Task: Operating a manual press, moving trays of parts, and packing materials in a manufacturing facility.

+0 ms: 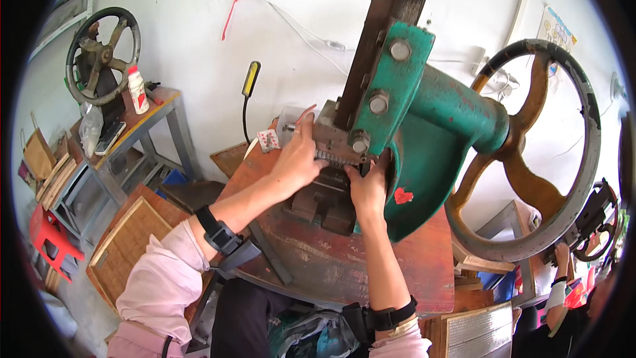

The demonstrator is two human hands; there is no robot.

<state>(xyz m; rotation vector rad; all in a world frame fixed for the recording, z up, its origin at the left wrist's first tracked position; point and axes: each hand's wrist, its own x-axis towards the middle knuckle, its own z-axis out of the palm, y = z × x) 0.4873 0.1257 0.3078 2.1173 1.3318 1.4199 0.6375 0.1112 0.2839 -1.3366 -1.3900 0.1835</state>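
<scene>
The left hand (297,162) and right hand (368,189) — both half-curled (whether gripping, I cannot tell) — are flanking the ridged metal strip (334,157), which is lying crosswise between.

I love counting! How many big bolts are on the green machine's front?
3: the top bolt, middle bolt and bottom bolt, in a slanting line down the machine. More may be hidden.

Reddish table (414,275) (well worn), green press (427,159) atop

Forearms (246,203) stretched forward, left fingers (307,127) pointing upward, right fingers (382,161) partly hidden
</scene>
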